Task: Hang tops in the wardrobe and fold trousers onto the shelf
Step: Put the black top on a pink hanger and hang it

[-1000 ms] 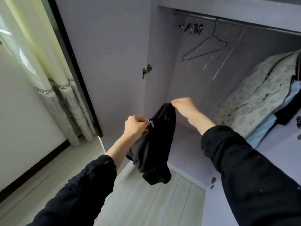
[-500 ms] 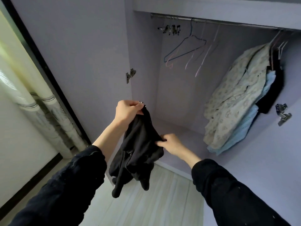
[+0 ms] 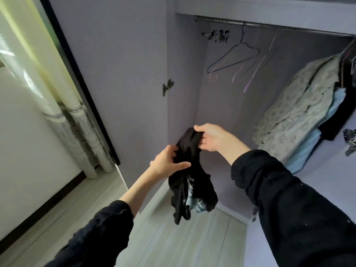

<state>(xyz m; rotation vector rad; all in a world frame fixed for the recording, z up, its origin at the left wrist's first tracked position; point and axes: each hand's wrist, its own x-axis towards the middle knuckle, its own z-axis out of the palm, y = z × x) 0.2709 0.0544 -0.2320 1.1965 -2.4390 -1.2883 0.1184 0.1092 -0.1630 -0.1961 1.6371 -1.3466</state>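
Note:
A black garment (image 3: 190, 182) with a pale blue-and-white print hangs bunched in front of the open wardrobe. My right hand (image 3: 213, 138) grips its top edge, fingers curled over the fabric. My left hand (image 3: 167, 163) holds it a little lower, thumb across the cloth. Above, a metal rail (image 3: 269, 26) carries an empty blue wire hanger (image 3: 234, 56), a few thin pink hangers (image 3: 252, 74) and a bunch of clips (image 3: 217, 36). A pale patterned top (image 3: 294, 110) hangs at the right over light blue and black clothes.
The wardrobe's left door (image 3: 119, 74) stands open with a metal hinge (image 3: 167, 87). The right door's hinge (image 3: 350, 141) shows at the right edge. Curtains (image 3: 63, 105) and a black frame (image 3: 81, 81) stand at the left. Light wooden floor (image 3: 183, 237) lies below.
My right hand rose from the garment's middle to its top edge. My left hand dropped to a lower grip. The garment turned, showing its printed side.

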